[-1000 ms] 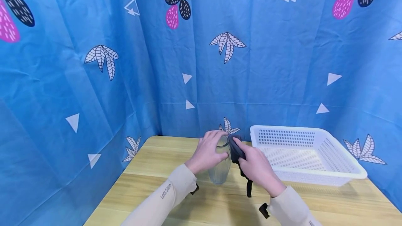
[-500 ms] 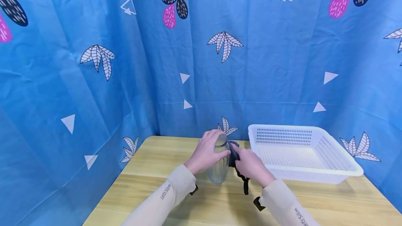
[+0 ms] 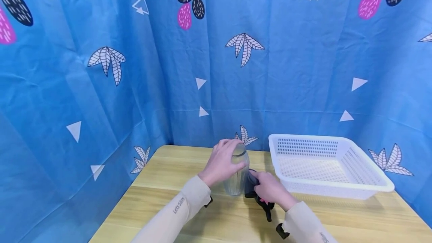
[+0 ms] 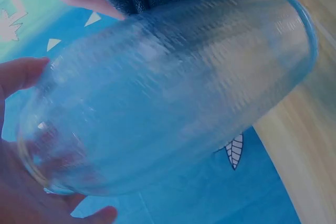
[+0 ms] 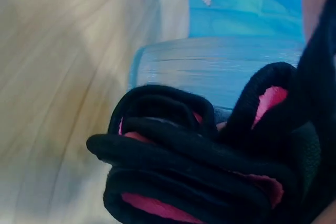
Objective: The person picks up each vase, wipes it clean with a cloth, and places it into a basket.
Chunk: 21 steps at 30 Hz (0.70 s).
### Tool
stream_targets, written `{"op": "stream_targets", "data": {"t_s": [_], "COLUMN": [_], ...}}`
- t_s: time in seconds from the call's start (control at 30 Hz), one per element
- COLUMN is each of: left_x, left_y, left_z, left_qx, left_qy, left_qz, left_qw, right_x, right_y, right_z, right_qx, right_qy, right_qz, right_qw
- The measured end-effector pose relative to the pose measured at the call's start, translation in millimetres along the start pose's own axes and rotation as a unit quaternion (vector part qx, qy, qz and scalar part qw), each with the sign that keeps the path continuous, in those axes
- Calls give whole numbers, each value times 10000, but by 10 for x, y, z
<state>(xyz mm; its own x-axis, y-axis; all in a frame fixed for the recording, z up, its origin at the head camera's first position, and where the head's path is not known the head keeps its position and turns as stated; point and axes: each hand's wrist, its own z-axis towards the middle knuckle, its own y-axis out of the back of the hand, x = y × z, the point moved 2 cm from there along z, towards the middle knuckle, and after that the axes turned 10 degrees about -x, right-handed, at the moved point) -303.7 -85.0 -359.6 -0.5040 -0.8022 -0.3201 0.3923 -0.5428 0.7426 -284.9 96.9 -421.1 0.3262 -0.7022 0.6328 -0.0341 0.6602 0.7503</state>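
A clear ribbed glass vase stands upright on the wooden table. My left hand grips it around the neck, thumb on the near side and fingers curled behind the rim. In the left wrist view the vase fills the middle, and its base meets the tabletop. My right hand holds a bunched dark cloth against the right side of the vase. Thick black folds with pink showing inside mark the cloth in the right wrist view; most of the right hand is hidden there.
To the right, a white perforated plastic basket rests on the table. A blue patterned curtain hangs behind the table and along its sides.
My right hand has slid the cloth down the vase's right side, from near the rim to the lower part. The left hand keeps its grip, and the vase stays in place.
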Motion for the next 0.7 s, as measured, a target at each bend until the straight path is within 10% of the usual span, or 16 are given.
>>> {"op": "stream_targets", "data": {"t_s": [0.5,0.7], "left_x": [12,23], "left_y": [23,-1], "left_z": [21,29], "left_qx": [233,169], "left_qy": [-199,-196], "left_qz": [168,111], "left_qw": [9994,9996], "right_x": [449,435], "right_y": [452,448], "right_z": [-137,-4], "right_qx": [-1633,-1652], "right_qy": [486,516], "right_qz": [-483,-560], "right_qw": [9842,9833]}}
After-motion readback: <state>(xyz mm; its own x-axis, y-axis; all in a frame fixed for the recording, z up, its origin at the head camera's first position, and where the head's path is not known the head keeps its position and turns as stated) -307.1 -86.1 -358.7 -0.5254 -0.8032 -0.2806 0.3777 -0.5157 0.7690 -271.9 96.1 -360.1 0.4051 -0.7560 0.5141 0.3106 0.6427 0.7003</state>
